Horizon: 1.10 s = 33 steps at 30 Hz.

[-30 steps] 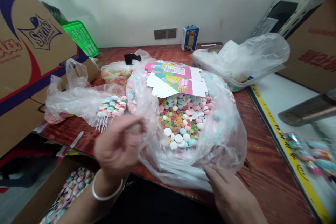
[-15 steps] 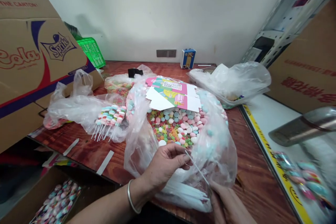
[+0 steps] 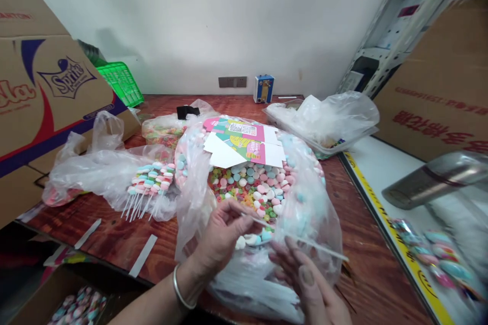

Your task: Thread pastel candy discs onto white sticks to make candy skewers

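My left hand (image 3: 224, 236), with a bangle on its wrist, pinches a thin white stick (image 3: 257, 220) between thumb and fingers. My right hand (image 3: 310, 282) is blurred. Its fingertips are by another length of white stick (image 3: 324, 249), which points right; I cannot tell whether both lengths are one stick. Beneath the hands is a large open plastic bag (image 3: 192, 218) of pastel button-shaped candies (image 3: 269, 193) and small ring candies (image 3: 224, 188). A bundle of white sticks (image 3: 259, 297) lies in plastic at the near side. A printed card (image 3: 244, 142) rests on the bag.
Left are candy skewers (image 3: 150, 180) on plastic, a cardboard carton (image 3: 49, 96) and a green basket (image 3: 120, 84). A lower box (image 3: 76, 307) holds wrapped candies. Right are a plastic-covered tub (image 3: 324, 147), a metal flask (image 3: 430, 183) and wrapped candies (image 3: 438, 254).
The stick between my hands has swung to a flatter slant. My right hand has risen and turned, with its fingers now showing. The whole view has shifted slightly.
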Available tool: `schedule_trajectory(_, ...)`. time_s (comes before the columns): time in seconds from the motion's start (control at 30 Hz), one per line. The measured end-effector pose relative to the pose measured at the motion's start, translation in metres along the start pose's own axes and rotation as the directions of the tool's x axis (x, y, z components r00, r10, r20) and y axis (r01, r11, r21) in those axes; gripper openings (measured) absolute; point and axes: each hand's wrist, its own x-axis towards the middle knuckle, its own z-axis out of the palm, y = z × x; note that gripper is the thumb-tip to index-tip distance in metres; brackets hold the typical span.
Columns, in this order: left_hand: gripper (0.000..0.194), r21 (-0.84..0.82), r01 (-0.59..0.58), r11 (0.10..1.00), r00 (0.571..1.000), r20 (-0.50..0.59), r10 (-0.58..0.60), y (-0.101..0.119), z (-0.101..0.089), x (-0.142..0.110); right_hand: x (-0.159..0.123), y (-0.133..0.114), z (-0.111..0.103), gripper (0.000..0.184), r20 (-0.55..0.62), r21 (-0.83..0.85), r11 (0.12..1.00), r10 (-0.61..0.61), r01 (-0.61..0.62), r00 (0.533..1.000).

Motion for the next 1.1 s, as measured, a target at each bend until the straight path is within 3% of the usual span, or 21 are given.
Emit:
schedule_trajectory(0.03, 0.020, 0.050, 0.028, 0.998, 0.998, 0.059, -0.031, -0.005, 0.001, -0.002, 0.007, -0.005, 0.007, 0.042, -0.052, 0.170, 0.985, 0.013, -0.004, 0.999)
schedule_trajectory(0.1, 0.018, 0.171, 0.084, 0.982, 0.981, 0.158, -0.111, -0.014, 0.004, -0.006, 0.023, -0.018, 0.013, 0.035, -0.141, 0.318, 0.948, 0.049, -0.002, 0.989)
schedule_trajectory(0.17, 0.016, 0.357, 0.073, 0.931, 0.961, 0.226, -0.162, -0.016, 0.003, -0.002, 0.040, -0.030, 0.007, 0.032, -0.224, 0.188, 0.981, 0.001, 0.042, 0.975)
schedule_trajectory(0.2, 0.017, 0.479, 0.010, 0.878, 0.961, 0.239, -0.142, -0.015, 0.001, 0.003, 0.049, -0.035, 0.001, 0.033, -0.263, 0.046, 0.997, -0.055, 0.069, 0.963)
schedule_trajectory(0.23, 0.018, 0.608, -0.081, 0.789, 0.965, 0.246, -0.090, -0.013, -0.002, 0.011, 0.058, -0.039, -0.005, 0.033, -0.269, -0.162, 0.984, -0.115, 0.073, 0.956)
schedule_trajectory(0.27, 0.018, 0.726, -0.178, 0.664, 0.969, 0.248, -0.011, -0.010, -0.006, 0.022, 0.067, -0.041, -0.010, 0.029, -0.260, -0.259, 0.964, -0.135, 0.065, 0.956)
schedule_trajectory(0.3, 0.016, 0.818, -0.256, 0.515, 0.964, 0.254, 0.077, -0.007, -0.010, 0.033, 0.077, -0.041, -0.014, 0.023, -0.225, -0.333, 0.940, -0.147, 0.066, 0.963)
schedule_trajectory(0.37, 0.022, 0.905, -0.342, 0.253, 0.937, 0.307, 0.167, -0.004, -0.017, 0.057, 0.098, -0.035, -0.014, 0.021, 0.006, -0.641, 0.733, -0.293, 0.229, 0.956)
schedule_trajectory(0.4, 0.024, 0.913, -0.374, 0.163, 0.923, 0.349, 0.162, -0.005, -0.020, 0.068, 0.109, -0.029, -0.010, 0.023, 0.110, -0.723, 0.630, -0.300, 0.284, 0.947)
schedule_trajectory(0.43, 0.024, 0.908, -0.408, 0.097, 0.908, 0.393, 0.143, -0.008, -0.021, 0.076, 0.119, -0.022, -0.004, 0.025, 0.187, -0.772, 0.551, -0.282, 0.319, 0.941)
schedule_trajectory(0.47, 0.024, 0.895, -0.444, 0.050, 0.892, 0.436, 0.120, -0.012, -0.021, 0.083, 0.129, -0.015, 0.003, 0.025, 0.219, -0.782, 0.525, -0.273, 0.336, 0.937)
schedule_trajectory(0.53, 0.023, 0.868, -0.496, -0.015, 0.865, 0.496, 0.081, -0.020, -0.020, 0.090, 0.146, -0.002, 0.019, 0.031, 0.264, -0.782, 0.509, -0.253, 0.360, 0.931)
schedule_trajectory(0.63, 0.021, 0.876, -0.478, -0.069, 0.875, 0.482, 0.053, -0.027, -0.017, 0.092, 0.163, 0.010, 0.034, 0.030, 0.289, -0.759, 0.534, -0.237, 0.372, 0.928)
schedule_trajectory(0.7, 0.020, 0.894, -0.446, -0.030, 0.892, 0.447, 0.060, -0.026, -0.015, 0.092, 0.168, 0.012, 0.035, 0.027, 0.282, -0.736, 0.570, -0.234, 0.367, 0.930)
schedule_trajectory(0.77, 0.021, 0.906, -0.403, 0.132, 0.914, 0.390, 0.115, -0.019, -0.015, 0.093, 0.169, 0.009, 0.029, 0.027, 0.263, -0.697, 0.621, -0.242, 0.357, 0.934)
schedule_trajectory(0.83, 0.021, 0.852, -0.283, 0.440, 0.959, 0.252, 0.128, -0.011, -0.015, 0.092, 0.163, 0.003, 0.019, 0.028, 0.245, -0.651, 0.672, -0.255, 0.353, 0.935)
schedule_trajectory(0.9, 0.022, 0.634, -0.060, 0.771, 0.996, 0.091, 0.003, -0.004, -0.016, 0.090, 0.152, -0.004, 0.009, 0.030, 0.230, -0.565, 0.762, -0.224, 0.317, 0.947)
schedule_trajectory(0.93, 0.024, 0.477, 0.055, 0.877, 0.995, 0.051, -0.090, -0.002, -0.016, 0.088, 0.145, -0.008, 0.006, 0.031, 0.217, -0.479, 0.840, -0.168, 0.255, 0.962)
schedule_trajectory(1.0, 0.028, 0.196, 0.214, 0.957, 0.972, 0.056, -0.228, -0.001, -0.016, 0.082, 0.132, -0.013, 0.005, 0.033, 0.201, -0.228, 0.973, 0.000, 0.047, 0.980)
schedule_trajectory(1.07, 0.031, 0.048, 0.271, 0.961, 0.957, 0.095, -0.274, -0.003, -0.013, 0.076, 0.122, -0.016, 0.007, 0.035, 0.202, 0.011, 0.991, 0.129, -0.134, 0.971)
schedule_trajectory(1.1, 0.032, 0.018, 0.279, 0.960, 0.953, 0.115, -0.279, -0.004, -0.011, 0.073, 0.118, -0.017, 0.010, 0.036, 0.196, 0.070, 0.984, 0.147, -0.164, 0.969)
